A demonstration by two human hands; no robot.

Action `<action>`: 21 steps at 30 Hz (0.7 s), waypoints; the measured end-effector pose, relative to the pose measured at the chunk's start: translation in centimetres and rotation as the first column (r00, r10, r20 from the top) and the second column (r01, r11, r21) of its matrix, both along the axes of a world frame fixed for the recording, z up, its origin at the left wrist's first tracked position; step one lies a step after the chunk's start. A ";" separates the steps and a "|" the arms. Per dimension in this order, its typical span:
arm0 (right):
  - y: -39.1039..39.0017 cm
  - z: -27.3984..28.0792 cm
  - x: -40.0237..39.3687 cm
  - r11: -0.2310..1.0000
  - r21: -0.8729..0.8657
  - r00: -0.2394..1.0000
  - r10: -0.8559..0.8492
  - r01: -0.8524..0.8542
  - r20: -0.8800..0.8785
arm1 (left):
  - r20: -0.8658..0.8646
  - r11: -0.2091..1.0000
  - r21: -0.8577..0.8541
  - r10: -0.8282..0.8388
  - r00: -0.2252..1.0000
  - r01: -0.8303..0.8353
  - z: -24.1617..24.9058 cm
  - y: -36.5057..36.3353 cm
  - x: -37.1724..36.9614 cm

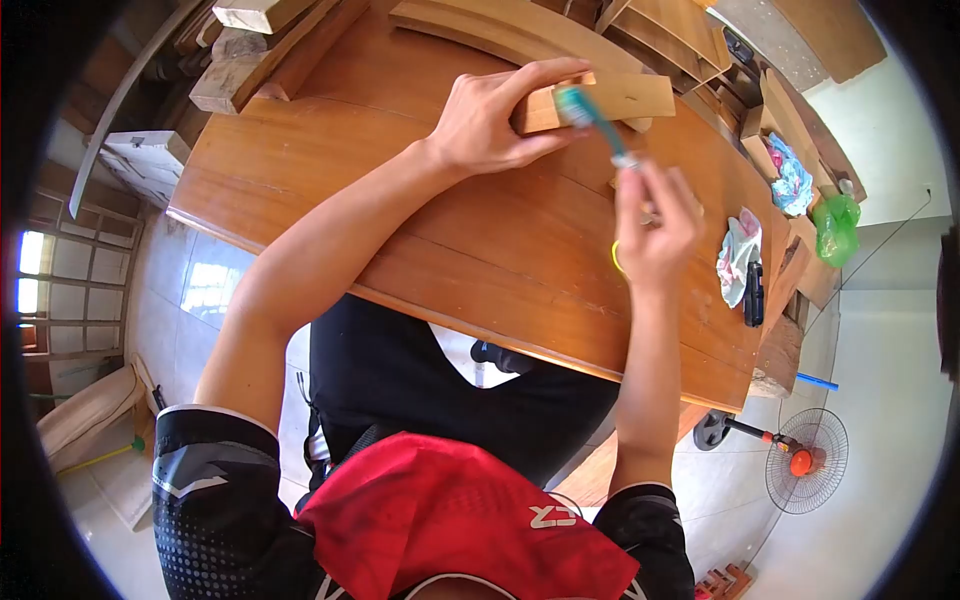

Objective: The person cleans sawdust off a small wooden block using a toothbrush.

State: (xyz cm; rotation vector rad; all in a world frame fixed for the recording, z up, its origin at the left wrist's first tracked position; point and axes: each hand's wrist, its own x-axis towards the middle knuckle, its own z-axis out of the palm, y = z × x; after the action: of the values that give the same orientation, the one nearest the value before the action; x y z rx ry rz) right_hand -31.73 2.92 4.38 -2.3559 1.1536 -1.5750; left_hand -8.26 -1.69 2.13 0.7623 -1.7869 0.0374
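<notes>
My left hand [490, 120] is wrapped round the left end of a short light-coloured wooden block [640, 97], thumb and fingers on opposite sides. The block is over the far part of the brown wooden table [470, 260]. Pinched in my right hand [657, 222] is what looks like a teal toothbrush [602, 125], its head against the block close to my left fingertips. Motion smears the brush and the right fingers, so the bristles are hard to make out. Something yellow and curved [617, 258] shows beside my right wrist.
A curved wooden piece [490, 35] lies along the table's far edge. Wooden beams [265, 65] are stacked at upper left. On the right are a crumpled cloth [740, 255], a black object [754, 295] and a green plastic bag [838, 225]. A fan [806, 461] stands at lower right.
</notes>
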 end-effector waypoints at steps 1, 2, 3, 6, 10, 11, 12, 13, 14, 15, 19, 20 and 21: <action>-0.9 -0.1 -1.2 0.993 0.018 0.993 -0.114 0.114 0.019 | -0.015 0.999 -0.042 0.004 1.000 -0.004 0.0 0.0 0.0; -1.3 -0.2 -1.9 0.973 0.036 0.973 -0.228 0.226 0.032 | -0.009 1.000 -0.013 0.024 1.000 -0.024 0.0 0.2 0.1; -1.3 -0.5 -1.9 0.977 0.027 0.977 -0.211 0.211 0.023 | -0.010 1.000 0.007 0.030 0.999 -0.030 0.0 0.3 0.2; -0.7 -0.4 -1.2 0.990 -0.107 0.992 -0.101 0.093 -0.071 | -0.021 0.998 0.061 0.033 0.999 -0.031 0.3 0.4 -0.1; -0.6 -0.5 0.1 0.993 -0.050 0.994 -0.110 0.110 -0.007 | -0.023 0.996 0.073 0.044 0.999 -0.043 0.2 0.4 0.2; -1.2 -0.3 -1.1 0.980 -0.001 0.980 -0.198 0.198 0.009 | -0.032 0.997 0.058 0.053 0.998 -0.051 0.1 0.3 0.1; -1.4 0.0 -1.4 0.958 0.048 0.958 -0.285 0.284 0.016 | -0.009 0.991 0.109 0.085 0.996 -0.083 0.3 0.6 0.0; -1.1 -0.2 -1.4 0.969 -0.013 0.968 -0.246 0.246 -0.044 | -0.006 0.994 0.087 0.071 0.997 -0.071 0.2 0.6 0.0; -0.5 -0.2 -1.4 0.976 -0.073 0.971 -0.212 0.204 -0.109 | -0.004 0.996 0.064 0.056 0.998 -0.056 0.0 0.4 -0.2; 0.0 -0.1 -0.9 0.980 -0.131 0.970 -0.170 0.148 -0.172 | 0.000 0.998 0.039 0.051 0.999 -0.051 -0.1 0.2 -0.1; -0.2 -0.2 0.7 0.983 -0.154 0.988 -0.119 0.103 -0.094 | 0.049 0.995 0.071 0.067 0.997 -0.070 0.3 0.7 0.3; -0.4 0.0 0.0 0.979 -0.053 0.977 -0.199 0.196 -0.079 | 0.049 0.992 0.092 0.084 0.995 -0.088 0.4 0.8 0.2; -0.1 -0.1 0.0 0.982 -0.070 0.977 -0.183 0.176 -0.112 | 0.043 0.988 0.113 0.098 0.994 -0.102 0.3 0.9 0.0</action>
State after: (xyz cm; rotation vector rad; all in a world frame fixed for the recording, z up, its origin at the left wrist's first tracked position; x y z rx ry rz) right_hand -31.69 2.78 4.24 -2.4752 1.3997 -1.5606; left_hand -8.29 -0.82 2.48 0.9392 -1.7969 0.0152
